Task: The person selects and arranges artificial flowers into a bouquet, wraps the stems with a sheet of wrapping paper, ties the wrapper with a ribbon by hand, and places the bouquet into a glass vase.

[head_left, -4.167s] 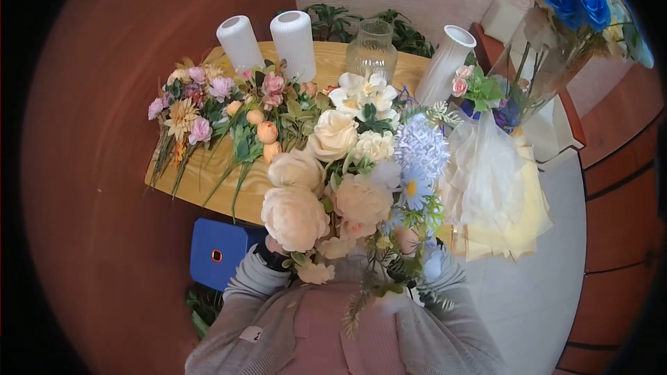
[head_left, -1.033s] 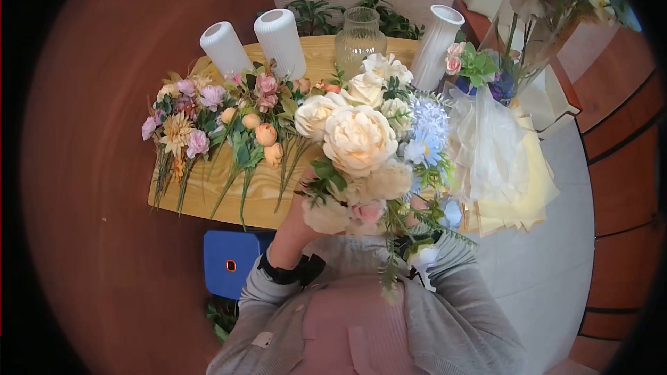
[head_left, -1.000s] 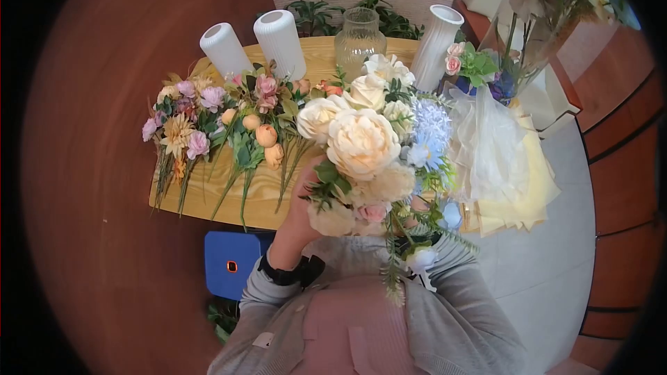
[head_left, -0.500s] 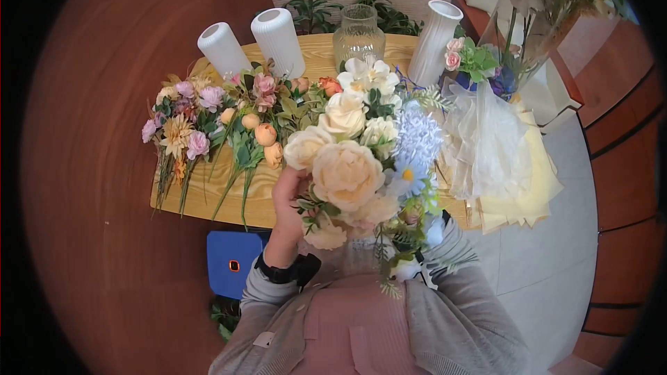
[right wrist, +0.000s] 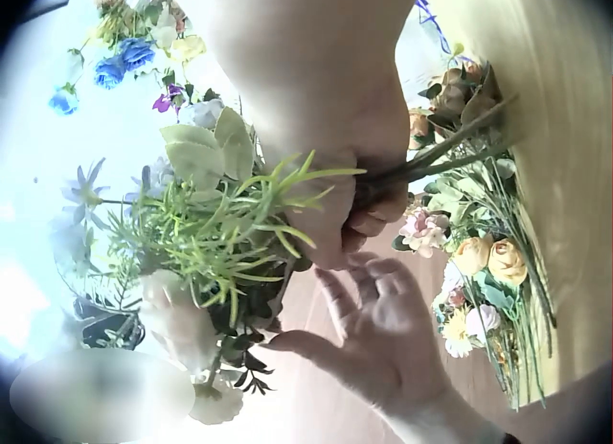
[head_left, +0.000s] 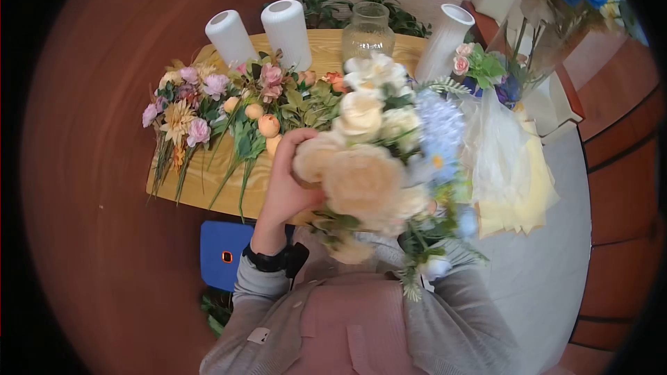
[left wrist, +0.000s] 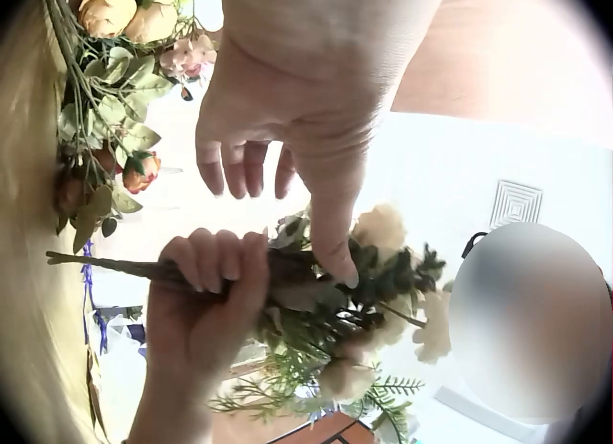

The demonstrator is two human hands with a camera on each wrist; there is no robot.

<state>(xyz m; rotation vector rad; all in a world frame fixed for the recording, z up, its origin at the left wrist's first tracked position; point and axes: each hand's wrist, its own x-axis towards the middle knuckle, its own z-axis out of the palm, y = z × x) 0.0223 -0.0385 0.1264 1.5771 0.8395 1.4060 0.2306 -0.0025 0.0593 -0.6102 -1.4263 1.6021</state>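
A bouquet of cream roses, peonies and pale blue flowers [head_left: 364, 182] hangs in front of the person's chest, above the table's front edge. In the left wrist view, my right hand [left wrist: 206, 305] grips its bundled green stems, which stick out below the fist; the right wrist view shows that fist [right wrist: 369, 200] close up. The flower heads mostly hide it in the head view. My left hand [head_left: 288, 184] is beside the cream blooms, fingers spread and bent a little. Its thumb [left wrist: 335, 257] lies against the bouquet's leaves, while the other fingers stay off the stems.
On the wooden table [head_left: 208, 184] lie several flower stems with pink, orange and purple heads [head_left: 208, 107]. Two white vases [head_left: 287, 35], a glass vase [head_left: 368, 31] and a slanted white vase [head_left: 445, 42] stand behind. Wrapping sheets [head_left: 511, 180] lie at right; a blue box [head_left: 226, 257] stands below.
My left hand has come out from behind the blooms and risen along their left side, its fingers spreading. The bouquet has swung left, then back right, still in my right hand.
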